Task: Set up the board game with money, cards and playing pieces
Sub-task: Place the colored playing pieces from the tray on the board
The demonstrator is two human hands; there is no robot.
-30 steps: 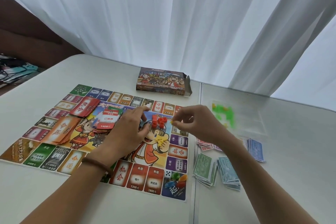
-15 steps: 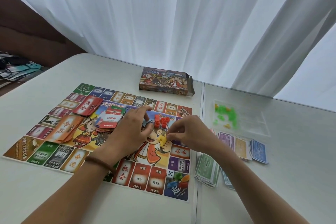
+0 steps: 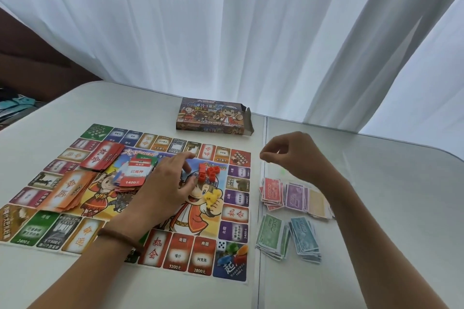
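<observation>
The colourful game board (image 3: 235, 213) lies flat on the white table. My left hand (image 3: 163, 183) rests on its middle with fingers stretched toward a cluster of red house pieces (image 3: 209, 173). A few yellow pieces (image 3: 212, 197) lie just below them. My right hand (image 3: 293, 155) hovers off the board's right edge, above the money, fingers curled with fingertips together; I see nothing between them. Card stacks sit on the board: red (image 3: 101, 157), orange (image 3: 67, 192) and property cards (image 3: 135, 174). A white die (image 3: 221, 245) and coloured pawns (image 3: 236, 251) sit at the blue corner square.
Money piles lie right of the board: red (image 3: 272, 192), purple (image 3: 296, 195), yellow (image 3: 317, 203), green (image 3: 271, 236), blue (image 3: 305, 238). The open game box (image 3: 213, 118) stands behind the board. White curtains hang behind the table. A seam (image 3: 263, 208) splits the tabletop.
My right hand set yellow pieces down at the board's middle, then lifted away to the right, above the money. My left hand stayed on the board.
</observation>
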